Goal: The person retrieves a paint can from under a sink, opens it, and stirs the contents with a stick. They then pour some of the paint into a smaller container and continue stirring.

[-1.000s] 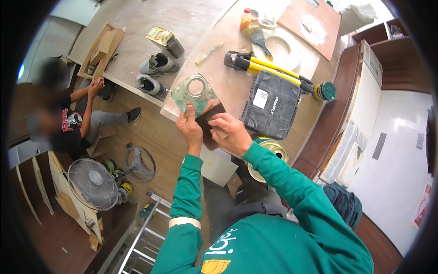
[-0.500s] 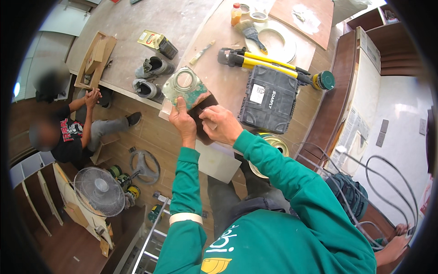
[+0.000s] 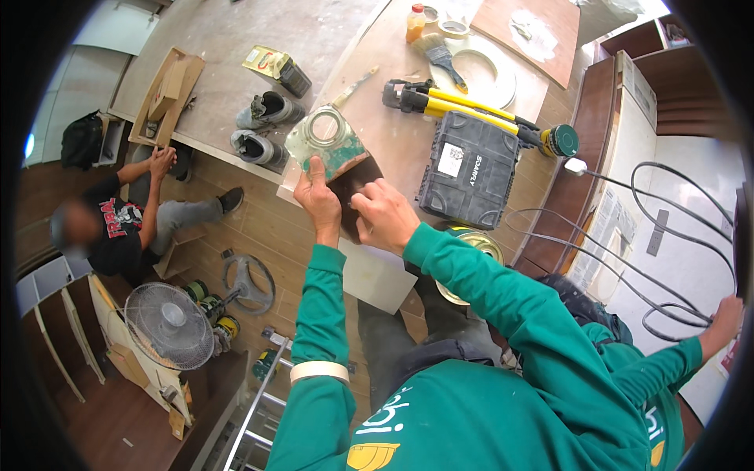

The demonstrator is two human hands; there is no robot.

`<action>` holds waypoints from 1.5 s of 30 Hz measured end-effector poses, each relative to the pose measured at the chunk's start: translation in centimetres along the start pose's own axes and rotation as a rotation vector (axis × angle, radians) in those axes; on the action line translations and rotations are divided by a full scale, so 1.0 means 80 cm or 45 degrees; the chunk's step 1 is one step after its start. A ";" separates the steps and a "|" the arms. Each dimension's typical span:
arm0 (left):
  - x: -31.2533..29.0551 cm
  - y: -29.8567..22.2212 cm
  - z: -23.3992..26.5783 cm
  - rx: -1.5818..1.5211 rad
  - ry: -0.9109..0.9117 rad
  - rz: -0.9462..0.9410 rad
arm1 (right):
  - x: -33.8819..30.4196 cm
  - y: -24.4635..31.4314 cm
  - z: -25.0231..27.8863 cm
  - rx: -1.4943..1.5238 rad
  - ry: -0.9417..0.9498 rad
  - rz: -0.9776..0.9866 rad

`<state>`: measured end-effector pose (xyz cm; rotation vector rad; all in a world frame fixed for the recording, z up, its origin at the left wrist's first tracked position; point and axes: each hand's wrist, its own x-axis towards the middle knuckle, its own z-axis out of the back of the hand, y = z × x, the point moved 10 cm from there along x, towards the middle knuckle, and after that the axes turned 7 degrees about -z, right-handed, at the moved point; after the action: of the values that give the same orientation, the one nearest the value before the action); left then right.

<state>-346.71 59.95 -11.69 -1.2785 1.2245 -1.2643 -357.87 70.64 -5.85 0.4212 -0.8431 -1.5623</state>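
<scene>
White wall (image 3: 699, 157): co-worker's hand (image 3: 724, 323) moved; left hand (image 3: 319, 200) grips tin (image 3: 343, 158); right hand (image 3: 386, 215): hold unclear.

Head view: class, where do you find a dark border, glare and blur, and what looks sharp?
In the head view, a black fisheye border rounds off the corners; in the head view, glare washes out the top right, beside the pale grey bundle; in the head view, blur hides the seated person's face, while the metal tin and left hand look fairly crisp.
</scene>
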 end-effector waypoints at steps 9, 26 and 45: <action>0.013 0.011 0.018 -0.031 -0.036 0.015 | -0.007 -0.004 0.006 0.090 0.107 -0.190; 0.014 0.009 0.023 -0.104 -0.035 -0.031 | -0.006 -0.007 -0.017 0.059 0.081 -0.059; 0.015 0.020 0.044 -0.044 -0.087 0.023 | 0.007 -0.006 -0.010 0.067 0.085 0.005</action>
<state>-343.29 58.52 -13.33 -1.3223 1.2108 -1.1817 -357.75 69.87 -6.64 0.5070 -0.8344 -1.5172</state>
